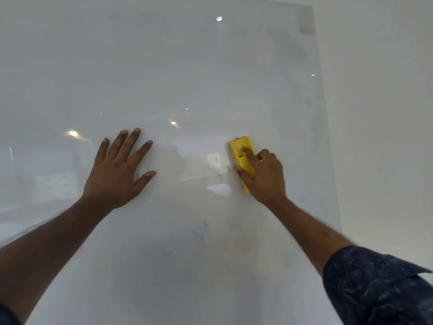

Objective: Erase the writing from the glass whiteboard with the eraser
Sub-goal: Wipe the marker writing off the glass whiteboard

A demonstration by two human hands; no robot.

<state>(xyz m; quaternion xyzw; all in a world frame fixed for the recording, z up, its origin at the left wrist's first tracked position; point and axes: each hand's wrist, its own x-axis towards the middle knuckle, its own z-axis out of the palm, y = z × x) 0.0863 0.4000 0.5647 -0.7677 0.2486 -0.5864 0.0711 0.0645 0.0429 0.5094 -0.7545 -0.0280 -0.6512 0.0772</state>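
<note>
- Right hand (264, 174) grips the eraser (242, 158) against the board (210, 66); left hand (117, 167) lies open, flat.
- Faint writing (199, 232) below risks being missed.
- The left palm may smudge the glass.

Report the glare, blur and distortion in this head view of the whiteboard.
Head view: bright lamp reflections dot the whiteboard, and a paler window-like reflection sits between the hands; the faint teal marks below are washed out and unreadable; the right hand on the eraser is slightly soft, the left hand sharper; the board's right edge bows, a wide-angle effect.
</note>
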